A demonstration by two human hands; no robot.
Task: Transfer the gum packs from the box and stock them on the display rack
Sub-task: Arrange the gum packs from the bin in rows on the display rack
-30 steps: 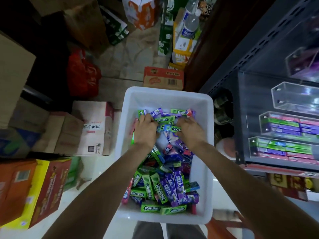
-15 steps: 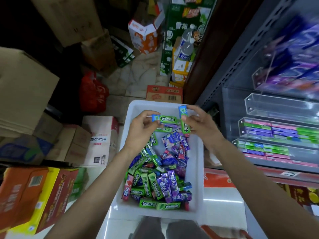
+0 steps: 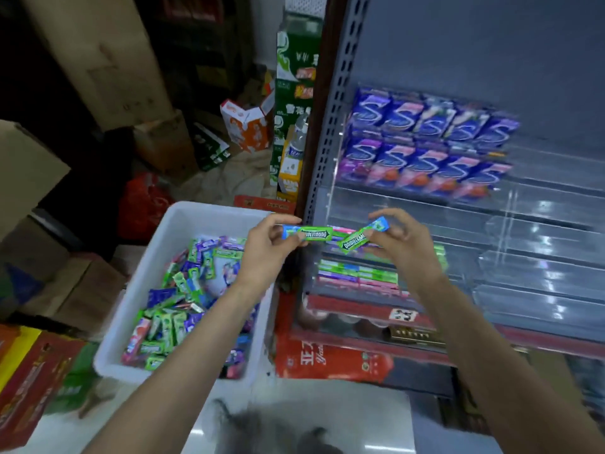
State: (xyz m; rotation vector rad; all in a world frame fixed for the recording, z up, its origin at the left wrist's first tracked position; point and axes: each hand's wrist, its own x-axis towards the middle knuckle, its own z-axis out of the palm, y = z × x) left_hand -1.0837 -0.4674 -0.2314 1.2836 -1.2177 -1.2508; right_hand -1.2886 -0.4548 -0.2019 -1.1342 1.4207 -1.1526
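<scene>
Two hands [image 3: 266,249] [image 3: 404,242] each pinch a green gum pack [image 3: 309,233] [image 3: 363,236]; motion blurs the rack [image 3: 491,244].

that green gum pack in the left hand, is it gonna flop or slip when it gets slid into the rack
Probably stiff: the green gum pack stays straight though the left hand pinches only one end. Likely light, since fingertips alone carry it. Its wrapper looks glossy, so it may slip a little; being flat, it should not roll.
</scene>
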